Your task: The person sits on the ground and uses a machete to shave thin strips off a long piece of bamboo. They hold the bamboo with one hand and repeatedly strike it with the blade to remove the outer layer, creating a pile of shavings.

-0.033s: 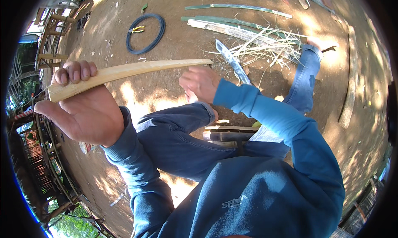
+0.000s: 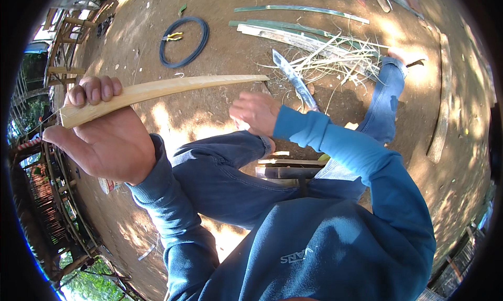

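A long pale split-bamboo piece (image 2: 173, 87) tapers from a wide end at the left to a thin tip at the right. My left hand (image 2: 112, 138) grips its wide end, palm up, fingers curled over the top edge and thumb stretched out below. My right hand (image 2: 255, 112) is closed just below the thin tip, apart from it. Whatever those curled fingers hold, if anything, is hidden. Right of that hand, a broad flat blade (image 2: 292, 75) lies on the ground, its lower end behind my sleeve.
Thin bamboo shavings (image 2: 335, 60) lie heaped over green and pale bamboo strips (image 2: 283, 35). A dark coil (image 2: 163, 48) with a yellow-handled tool rests at the upper left. Between my legs are cut bamboo lengths (image 2: 288, 172). A pole (image 2: 445, 96) lies at right.
My right hand has shifted slightly right and down, away from the thin tip of the bamboo piece. My left hand and the piece are nearly still.
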Motion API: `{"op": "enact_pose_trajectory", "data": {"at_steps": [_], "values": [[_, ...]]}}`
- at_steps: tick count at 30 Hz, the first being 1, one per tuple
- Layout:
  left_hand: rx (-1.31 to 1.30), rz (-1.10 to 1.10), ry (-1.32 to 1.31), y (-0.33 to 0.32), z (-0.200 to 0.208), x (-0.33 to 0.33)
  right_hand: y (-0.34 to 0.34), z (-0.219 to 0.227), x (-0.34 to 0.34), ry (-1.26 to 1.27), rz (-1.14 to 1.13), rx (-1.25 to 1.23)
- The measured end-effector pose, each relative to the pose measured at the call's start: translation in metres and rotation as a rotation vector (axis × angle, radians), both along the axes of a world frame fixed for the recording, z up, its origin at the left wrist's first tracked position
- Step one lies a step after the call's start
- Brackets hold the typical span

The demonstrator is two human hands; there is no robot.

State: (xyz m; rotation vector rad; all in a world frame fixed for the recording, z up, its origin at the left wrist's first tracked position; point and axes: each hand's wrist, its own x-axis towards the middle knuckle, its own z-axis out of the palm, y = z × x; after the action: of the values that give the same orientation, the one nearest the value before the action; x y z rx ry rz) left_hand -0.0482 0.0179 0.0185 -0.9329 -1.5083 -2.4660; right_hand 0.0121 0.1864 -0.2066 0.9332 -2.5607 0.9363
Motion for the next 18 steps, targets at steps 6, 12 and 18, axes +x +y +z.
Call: {"op": "enact_pose_trajectory", "data": {"at_steps": [6, 12, 18], "values": [[0.010, 0.018, -0.013, -0.003, 0.000, 0.004, 0.019, -0.014, -0.001, -0.318, -0.308, 0.003], [0.004, -0.002, -0.011, 0.008, -0.002, 0.008, -0.005, 0.015, -0.027, -0.045, -0.482, -0.079], [0.023, -0.003, -0.011, -0.007, -0.003, 0.006, 0.007, -0.006, 0.003, -0.270, -0.107, 0.077]]}}
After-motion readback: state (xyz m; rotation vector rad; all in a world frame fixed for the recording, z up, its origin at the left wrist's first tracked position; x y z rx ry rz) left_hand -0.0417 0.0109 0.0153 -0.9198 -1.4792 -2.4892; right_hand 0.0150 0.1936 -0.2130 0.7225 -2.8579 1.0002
